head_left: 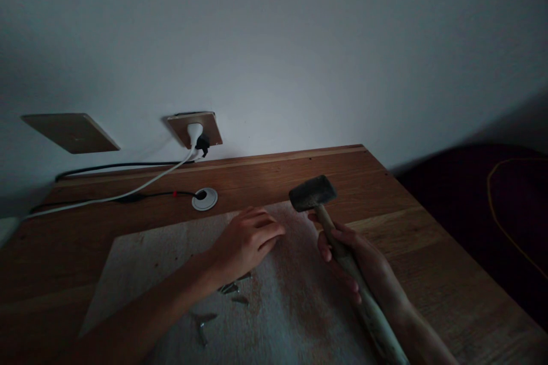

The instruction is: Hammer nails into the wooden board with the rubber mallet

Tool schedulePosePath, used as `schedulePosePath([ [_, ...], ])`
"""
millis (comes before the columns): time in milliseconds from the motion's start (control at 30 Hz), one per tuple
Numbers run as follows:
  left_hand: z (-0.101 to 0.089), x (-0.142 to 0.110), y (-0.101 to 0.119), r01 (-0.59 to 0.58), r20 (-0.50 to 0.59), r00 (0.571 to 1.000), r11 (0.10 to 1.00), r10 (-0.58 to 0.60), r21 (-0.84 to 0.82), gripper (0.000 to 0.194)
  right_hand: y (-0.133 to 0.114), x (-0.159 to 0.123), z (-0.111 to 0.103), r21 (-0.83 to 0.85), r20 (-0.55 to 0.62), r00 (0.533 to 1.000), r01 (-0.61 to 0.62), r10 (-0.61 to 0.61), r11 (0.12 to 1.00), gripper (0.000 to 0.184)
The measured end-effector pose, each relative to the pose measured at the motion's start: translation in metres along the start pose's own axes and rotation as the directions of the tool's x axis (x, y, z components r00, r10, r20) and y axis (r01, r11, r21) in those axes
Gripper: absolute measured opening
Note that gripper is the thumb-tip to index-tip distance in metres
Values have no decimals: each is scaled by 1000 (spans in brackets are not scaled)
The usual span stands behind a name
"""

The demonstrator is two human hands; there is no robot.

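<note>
My right hand (pixel 355 256) is wrapped round the wooden handle of a hammer (pixel 314 193), high up near its dark, blunt head. The head is raised above the far right corner of a pale board (pixel 141 268). My left hand (pixel 250 236) is over the board near its far edge, thumb and fingers closed together. Whatever those fingertips pinch, if anything, is hidden or too small to name. Close to my left wrist lies a small pile of metal nails or screws (pixel 230 288). A few more loose ones (pixel 203 322) lie nearer to me on the board.
The board rests on a wooden table (pixel 411 239) pushed against a white wall (pixel 299 57). A plugged wall socket (pixel 194 128), white and black cables (pixel 141 187) and a round cable grommet (pixel 204 199) are at the back left. Beyond the table's right edge is a dark object (pixel 462 194).
</note>
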State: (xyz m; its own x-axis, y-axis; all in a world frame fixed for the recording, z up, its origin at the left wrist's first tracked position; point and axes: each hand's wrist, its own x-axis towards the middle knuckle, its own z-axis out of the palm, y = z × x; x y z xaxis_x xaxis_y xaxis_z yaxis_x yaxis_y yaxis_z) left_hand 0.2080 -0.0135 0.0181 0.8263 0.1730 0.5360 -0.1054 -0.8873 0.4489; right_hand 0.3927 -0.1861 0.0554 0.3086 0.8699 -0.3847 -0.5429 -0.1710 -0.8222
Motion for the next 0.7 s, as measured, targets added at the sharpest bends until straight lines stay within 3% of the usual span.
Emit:
schedulePosePath([
  [200,0,1,1,16,42,999,1000,-16,3,10,3,-1,0,-21,-16,1000,20,-20,1000,38],
  [433,5,3,1,70,4,998,997,-70,-42,16,4,-4,-1,-79,-29,999,31,-34,996,41],
  [700,5,6,6,360,91,933,906,-349,-223,47,4,-15,10,-175,-94,988,105,-123,979,35],
])
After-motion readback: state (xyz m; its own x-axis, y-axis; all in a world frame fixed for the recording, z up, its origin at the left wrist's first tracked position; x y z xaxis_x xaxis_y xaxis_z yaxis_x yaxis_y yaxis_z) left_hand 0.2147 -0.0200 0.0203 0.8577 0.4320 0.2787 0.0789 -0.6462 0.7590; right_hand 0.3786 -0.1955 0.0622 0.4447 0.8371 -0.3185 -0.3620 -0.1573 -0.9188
